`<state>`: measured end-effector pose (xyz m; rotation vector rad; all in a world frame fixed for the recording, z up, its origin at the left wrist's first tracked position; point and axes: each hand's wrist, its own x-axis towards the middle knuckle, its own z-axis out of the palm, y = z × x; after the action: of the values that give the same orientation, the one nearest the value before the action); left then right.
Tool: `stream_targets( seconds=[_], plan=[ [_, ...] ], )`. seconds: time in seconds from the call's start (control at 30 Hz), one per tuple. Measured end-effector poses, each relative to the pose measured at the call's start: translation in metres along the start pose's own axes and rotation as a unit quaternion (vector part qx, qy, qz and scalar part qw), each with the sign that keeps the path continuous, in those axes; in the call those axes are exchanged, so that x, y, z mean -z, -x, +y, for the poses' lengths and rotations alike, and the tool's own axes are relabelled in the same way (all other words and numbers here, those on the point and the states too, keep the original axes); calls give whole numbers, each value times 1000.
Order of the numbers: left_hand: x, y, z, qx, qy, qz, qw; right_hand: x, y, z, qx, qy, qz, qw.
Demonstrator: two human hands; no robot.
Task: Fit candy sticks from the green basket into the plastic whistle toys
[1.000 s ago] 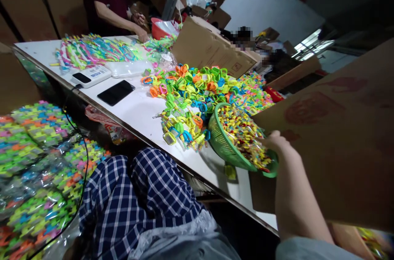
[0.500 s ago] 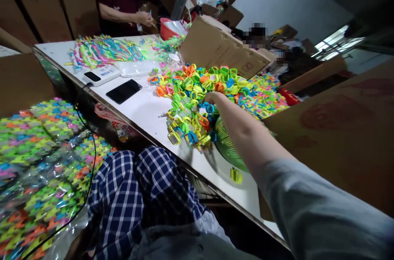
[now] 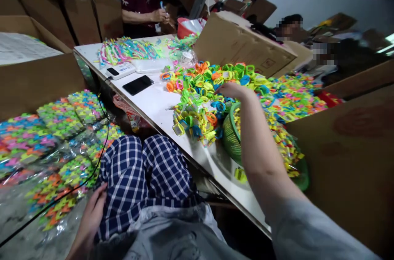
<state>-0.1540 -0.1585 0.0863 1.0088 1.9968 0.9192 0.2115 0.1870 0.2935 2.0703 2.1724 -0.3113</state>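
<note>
White table (image 3: 147, 106), cardboard boxes (image 3: 237, 42), cluttered workroom

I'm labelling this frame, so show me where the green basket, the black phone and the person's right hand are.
green basket (image 3: 231, 139), head view, on its mesh wall.
black phone (image 3: 138, 85), head view, middle of its screen.
right hand (image 3: 231, 90), head view, back of the hand.

Right hand (image 3: 232, 89) fingers buried in rings (image 3: 203, 92) — grip hidden.
</note>
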Motion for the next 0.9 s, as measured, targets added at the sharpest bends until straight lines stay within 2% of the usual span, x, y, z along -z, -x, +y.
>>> stream_targets(
  seconds=[0.07, 0.1, 0.17, 0.23, 0.27, 0.3, 0.33, 0.4, 0.47, 0.53, 0.63, 0.77, 0.9],
  plan=[
    [-9, 8, 21, -21, 63, -4, 998, 8, 47, -9, 146, -120, 29, 982],
    [-15, 14, 39, -59, 103, -20, 993, 7, 74, -16, 230, -187, 23, 955],
    [-30, 25, 80, -109, 211, -107, 965, -6, 129, -35, 392, -314, -33, 864],
    [-51, 35, 118, -151, 382, -172, 896, -31, 173, -56, 481, -355, -130, 791],
    [-63, 38, 132, -157, 447, -202, 857, -46, 189, -65, 502, -372, -156, 765],
    [-74, 41, 143, -144, 479, -231, 835, -61, 200, -72, 512, -387, -173, 747],
    [-84, 44, 150, -131, 500, -231, 824, -76, 209, -78, 514, -403, -178, 736],
    [-97, 50, 158, -95, 522, -194, 825, -102, 217, -80, 489, -454, -163, 727],
    [-103, 56, 160, -65, 538, -133, 830, -120, 221, -75, 429, -533, -123, 719],
    [-104, 60, 163, -47, 548, -105, 828, -131, 222, -66, 351, -618, -76, 699],
    [-101, 60, 168, -33, 553, -117, 824, -140, 221, -58, 269, -694, -58, 666],
    [-100, 57, 172, 1, 554, -137, 821, -150, 215, -56, 234, -745, -89, 619],
    [-102, 54, 171, 33, 509, -148, 847, -157, 212, -58, 197, -771, -108, 596]
  ],
)
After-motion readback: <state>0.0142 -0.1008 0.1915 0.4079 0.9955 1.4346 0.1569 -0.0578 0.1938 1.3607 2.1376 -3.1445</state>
